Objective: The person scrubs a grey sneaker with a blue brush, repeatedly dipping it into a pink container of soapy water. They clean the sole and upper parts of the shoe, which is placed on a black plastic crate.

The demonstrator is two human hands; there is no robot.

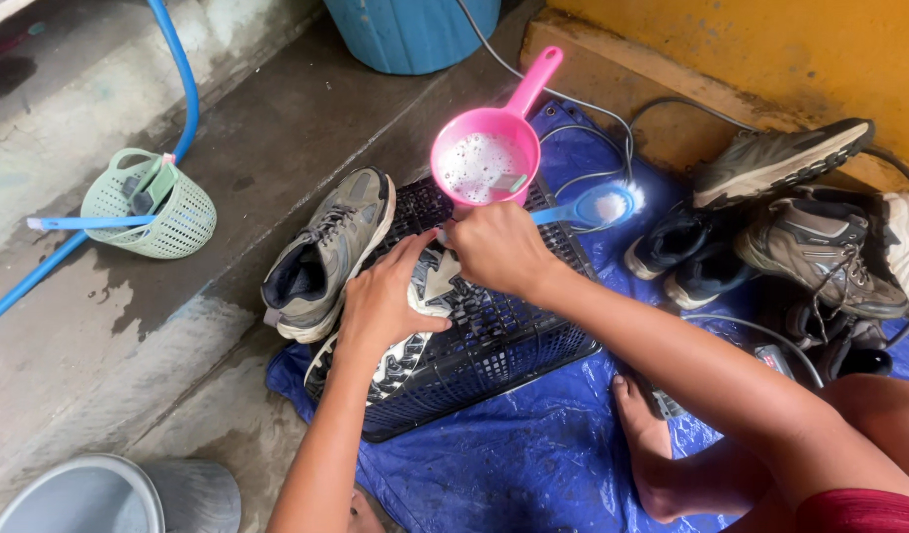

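My left hand (380,301) presses on a black-and-white sneaker (407,341) lying sole up on a black plastic crate (494,345). My right hand (494,247) grips the handle of a blue scrub brush (598,207), whose bristled head points right, away from the shoe. A pink ladle-style dipper (486,163) with soapy water sits on the crate just beyond my hands. A second grey sneaker (326,257) rests upright on the crate's left edge.
A blue tarp (533,454) lies under the crate and my bare foot (647,449). Several more shoes (800,237) and cables pile at the right by a yellow wall. A green basket (163,207), blue hose (183,79), blue bucket (410,30) and grey basin (89,498) stand around.
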